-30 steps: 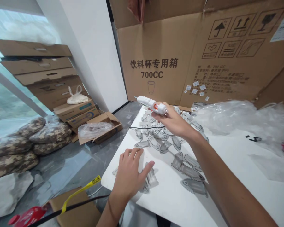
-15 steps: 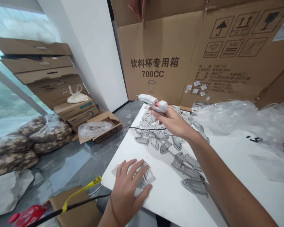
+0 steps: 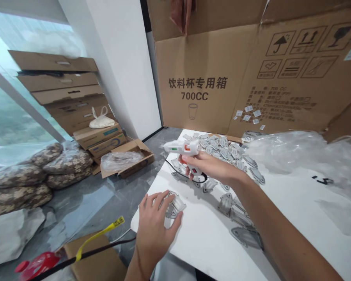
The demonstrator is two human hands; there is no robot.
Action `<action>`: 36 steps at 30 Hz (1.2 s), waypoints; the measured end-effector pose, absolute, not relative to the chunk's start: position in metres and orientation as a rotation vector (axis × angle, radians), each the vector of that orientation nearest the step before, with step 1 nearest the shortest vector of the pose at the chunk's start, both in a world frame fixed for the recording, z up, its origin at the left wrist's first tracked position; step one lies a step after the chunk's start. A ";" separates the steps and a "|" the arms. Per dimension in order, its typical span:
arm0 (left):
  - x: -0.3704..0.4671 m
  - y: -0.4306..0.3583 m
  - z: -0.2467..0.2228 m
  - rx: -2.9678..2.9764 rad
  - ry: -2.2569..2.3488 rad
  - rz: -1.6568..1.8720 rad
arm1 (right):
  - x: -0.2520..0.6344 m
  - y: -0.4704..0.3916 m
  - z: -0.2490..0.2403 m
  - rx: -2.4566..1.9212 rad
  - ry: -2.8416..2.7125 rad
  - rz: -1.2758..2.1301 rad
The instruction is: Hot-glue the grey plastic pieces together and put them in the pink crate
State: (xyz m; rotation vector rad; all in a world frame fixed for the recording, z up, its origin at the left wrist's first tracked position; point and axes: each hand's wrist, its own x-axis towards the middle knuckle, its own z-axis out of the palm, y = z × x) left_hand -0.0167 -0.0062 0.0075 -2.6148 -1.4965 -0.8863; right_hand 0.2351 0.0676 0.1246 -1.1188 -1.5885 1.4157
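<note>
My right hand (image 3: 200,164) is wrapped round the grip of a white hot glue gun (image 3: 179,147) with an orange trigger. Its nozzle points left, above the white table (image 3: 199,242), and a black cord hangs from the grip. My left hand (image 3: 156,218) rests on the table's left corner, fingers stretched over a clear, grey-edged plastic piece (image 3: 177,205), which is partly hidden beneath them. Several similar plastic pieces (image 3: 222,150) lie spread behind the glue gun, and a few more (image 3: 245,236) lie near my right forearm.
A large cardboard box (image 3: 201,58) stands behind the table. Clear plastic bags (image 3: 289,152) and small black bits (image 3: 321,180) lie on the right. Left on the floor are stacked boxes (image 3: 67,88), camouflage bundles (image 3: 20,171), a red bottle (image 3: 41,265) and a yellow-tagged black cable (image 3: 102,249).
My right hand has lowered the glue gun and turned it more level, bringing its handle and cord into view. My left hand stays over the plastic piece with slight movement; the view has shifted slightly.
</note>
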 end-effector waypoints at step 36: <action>-0.014 -0.013 -0.002 -2.527 -1.579 -1.192 | 0.240 0.067 0.120 -1.608 -1.992 1.269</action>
